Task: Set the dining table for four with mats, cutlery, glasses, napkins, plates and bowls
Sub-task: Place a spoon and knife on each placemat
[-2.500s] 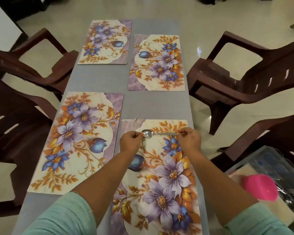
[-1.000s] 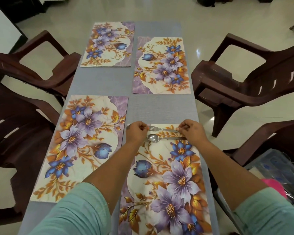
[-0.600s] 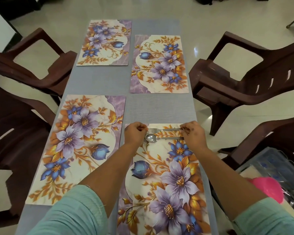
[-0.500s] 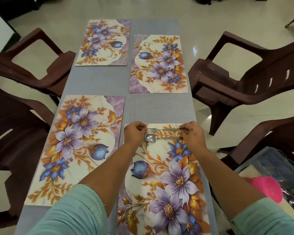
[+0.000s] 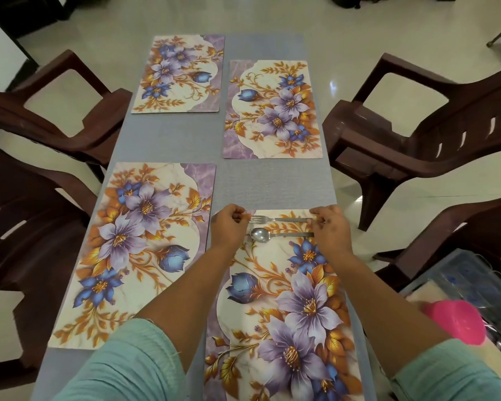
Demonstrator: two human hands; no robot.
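Note:
Four floral mats lie on the grey table (image 5: 168, 140): the far left mat (image 5: 180, 73), the far right mat (image 5: 272, 111), the near left mat (image 5: 133, 250) and the near right mat (image 5: 284, 308). A steel fork (image 5: 275, 219) lies crosswise along the far edge of the near right mat. A steel spoon (image 5: 261, 235) lies parallel just below it, bowl to the left. My left hand (image 5: 229, 227) pinches the fork at its tines. My right hand (image 5: 329, 230) pinches the end of the fork's handle and covers the spoon's handle tip.
Dark brown plastic chairs stand on both sides, two on the left (image 5: 55, 120) and two on the right (image 5: 417, 131). A clear crate (image 5: 475, 279) at the lower right holds a pink bowl (image 5: 457, 322) and more cutlery.
The spoon, held by my right hand 2.5 s ago, now lies on the mat. The fork, held upright in my left hand, was laid above it. Both hands stay at the fork's ends.

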